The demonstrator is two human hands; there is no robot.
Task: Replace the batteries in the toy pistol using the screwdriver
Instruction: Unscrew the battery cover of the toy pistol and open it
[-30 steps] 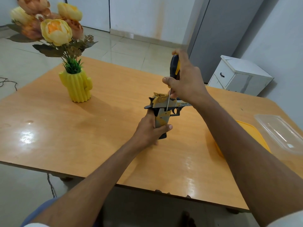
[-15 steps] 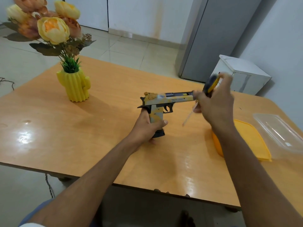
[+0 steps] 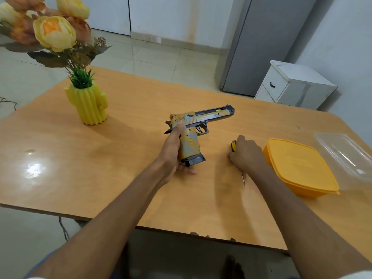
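Note:
My left hand (image 3: pixel 173 150) grips the yellow and grey toy pistol (image 3: pixel 198 125) by its handle, holding it upright above the middle of the table with the barrel pointing right. The black base of the grip sits just above the tabletop. My right hand (image 3: pixel 247 156) rests low on the table to the pistol's right, closed over the screwdriver (image 3: pixel 233 146). Its black and yellow handle end shows past my fingers, and the thin metal shaft sticks out under my wrist toward me.
An orange plastic container (image 3: pixel 298 168) lies just right of my right hand, with a clear lid (image 3: pixel 346 156) beyond it near the table's right edge. A yellow cactus vase (image 3: pixel 88 106) with flowers stands at the back left. The wooden table (image 3: pixel 80 158) ends close in front of me.
My right hand took the screwdriver away from the pistol, swung right and lowered it to the tabletop. The left hand kept the pistol and turned its barrel to the right.

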